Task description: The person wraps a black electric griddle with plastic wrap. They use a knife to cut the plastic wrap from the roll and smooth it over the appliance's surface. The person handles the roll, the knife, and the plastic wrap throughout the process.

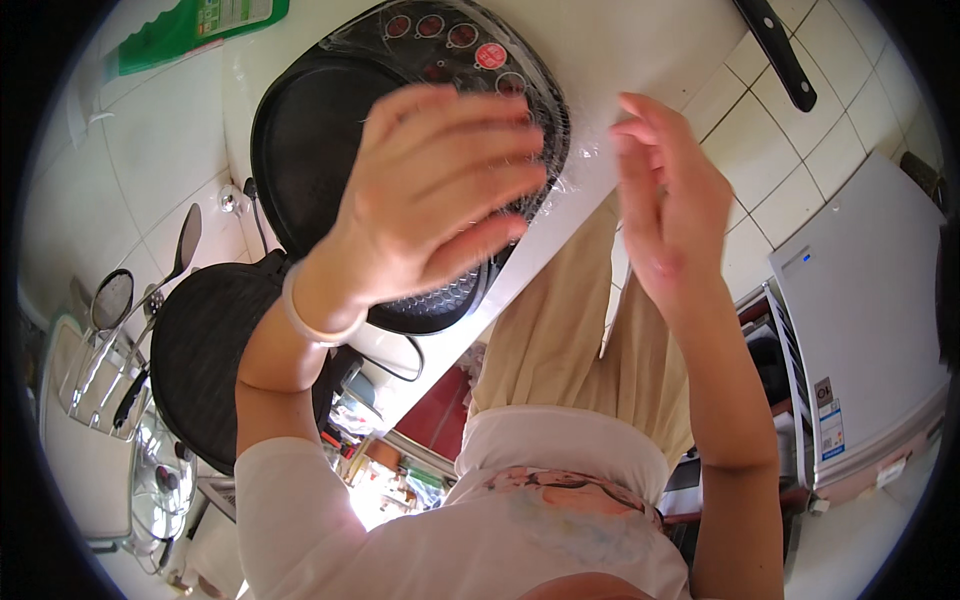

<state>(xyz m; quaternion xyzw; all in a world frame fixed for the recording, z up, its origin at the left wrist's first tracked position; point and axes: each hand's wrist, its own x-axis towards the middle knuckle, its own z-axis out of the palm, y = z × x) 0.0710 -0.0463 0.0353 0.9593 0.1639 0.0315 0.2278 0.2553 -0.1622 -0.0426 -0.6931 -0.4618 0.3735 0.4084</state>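
Note:
A black electric griddle (315, 150) lies on a pale counter, with crinkled clear plastic film (555, 199) over its control panel (465, 45) and along its right edge. My left hand (450, 180), with a pale bangle on the wrist, is over the griddle, palm down, fingers extended and thumb apart, blurred. Nothing shows held in it. Just right of the counter's edge is my right hand (667, 187), its fingers curled and blurred; whether it pinches any film cannot be told. The griddle's round black lid (210, 360) is swung out to the left.
A green bottle (202, 30) lies at the upper left. Kitchen utensils hang in a wire rack (90, 405) at the left, near glass lids (161, 480). A black riveted handle (784, 64) juts in at the upper right. A white appliance (870, 300) stands at the right on the tiled floor.

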